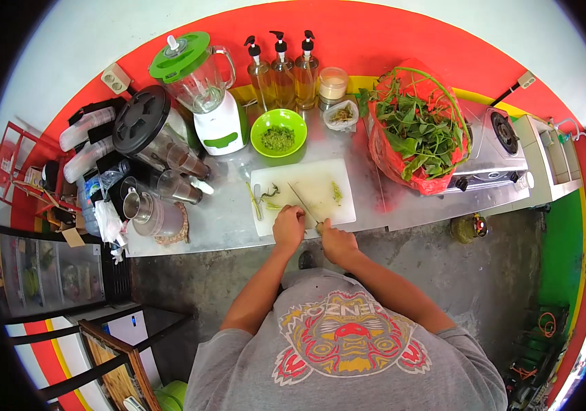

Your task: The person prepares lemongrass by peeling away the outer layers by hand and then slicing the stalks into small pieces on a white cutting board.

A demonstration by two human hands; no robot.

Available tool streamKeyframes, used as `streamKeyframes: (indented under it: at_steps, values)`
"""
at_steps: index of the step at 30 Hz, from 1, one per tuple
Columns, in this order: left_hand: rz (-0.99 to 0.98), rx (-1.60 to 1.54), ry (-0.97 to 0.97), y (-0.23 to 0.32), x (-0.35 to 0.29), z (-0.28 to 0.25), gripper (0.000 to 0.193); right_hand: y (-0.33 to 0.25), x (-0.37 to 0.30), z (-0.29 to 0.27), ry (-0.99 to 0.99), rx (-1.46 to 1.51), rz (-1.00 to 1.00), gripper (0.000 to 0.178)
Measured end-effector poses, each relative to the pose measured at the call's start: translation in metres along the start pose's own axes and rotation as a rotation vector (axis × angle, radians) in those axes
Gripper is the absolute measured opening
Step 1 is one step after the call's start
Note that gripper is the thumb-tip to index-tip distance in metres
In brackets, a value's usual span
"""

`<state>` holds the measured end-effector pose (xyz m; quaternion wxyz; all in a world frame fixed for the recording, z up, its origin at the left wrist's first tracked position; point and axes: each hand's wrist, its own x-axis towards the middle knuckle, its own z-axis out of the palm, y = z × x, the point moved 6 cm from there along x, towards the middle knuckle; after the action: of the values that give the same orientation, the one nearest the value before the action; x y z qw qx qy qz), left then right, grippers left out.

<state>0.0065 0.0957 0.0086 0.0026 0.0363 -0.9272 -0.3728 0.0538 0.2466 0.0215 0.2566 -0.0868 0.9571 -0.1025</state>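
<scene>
A white cutting board (320, 177) lies at the counter's front edge before me. My right hand (339, 244) is closed round the handle of a kitchen knife (302, 202), its blade angled up and left over the board. My left hand (289, 227) rests at the board's near edge, left of the blade, with curled fingers; what they grip, if anything, is hidden. Green stems (254, 203) lie along the left side of the board, and cut green pieces (337, 193) sit on its right. Behind the board stands a lime-green bowl (260, 141) holding chopped greens (278, 139).
A red plastic bag (390, 152) full of leafy greens (421, 127) stands right of the board, beside a gas stove (491, 161). At the back are a blender (219, 123), pump bottles (283, 79) and a small tub (341, 116). Pitchers (152, 214) crowd the left.
</scene>
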Motion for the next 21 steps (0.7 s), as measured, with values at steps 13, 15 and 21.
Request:
streamKeyframes:
  at_steps: [13, 15, 21]
  values:
    - [-0.009, 0.068, -0.007, -0.003, -0.006, 0.002, 0.006, -0.007, -0.005, -0.006, -0.011, 0.011, -0.008, 0.037]
    - [0.031, 0.088, -0.012, -0.002, -0.005, 0.005, 0.007, -0.002, -0.010, 0.013, -0.025, 0.053, 0.042, 0.042]
    - [0.133, 0.066, 0.009, 0.001, -0.007, 0.004, 0.003, 0.000, 0.001, 0.010, -0.040, 0.077, 0.018, 0.046]
